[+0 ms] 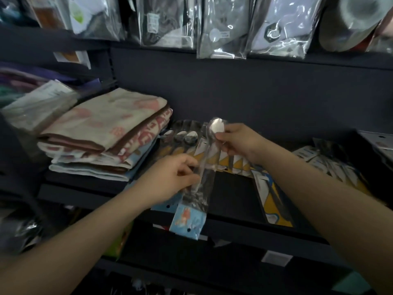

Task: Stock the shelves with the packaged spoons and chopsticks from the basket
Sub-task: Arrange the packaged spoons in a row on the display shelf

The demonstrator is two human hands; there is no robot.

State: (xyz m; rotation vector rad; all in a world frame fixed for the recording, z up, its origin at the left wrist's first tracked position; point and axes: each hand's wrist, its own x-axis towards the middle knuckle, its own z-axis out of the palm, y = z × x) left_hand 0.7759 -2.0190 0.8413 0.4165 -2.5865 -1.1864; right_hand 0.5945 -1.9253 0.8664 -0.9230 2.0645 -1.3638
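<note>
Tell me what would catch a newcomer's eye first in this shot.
Front and centre, both hands hold one packaged spoon above the shelf: the right hand pinches it near the shiny bowl, the left hand grips the wrapper lower down. Left of it sits a stack of folded towels; behind lie more spoon packs.

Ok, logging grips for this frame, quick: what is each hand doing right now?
Left hand: pinches the middle of the clear-wrapped metal spoon with the blue card.
Right hand: holds the same packet at the bowl end.
</note>
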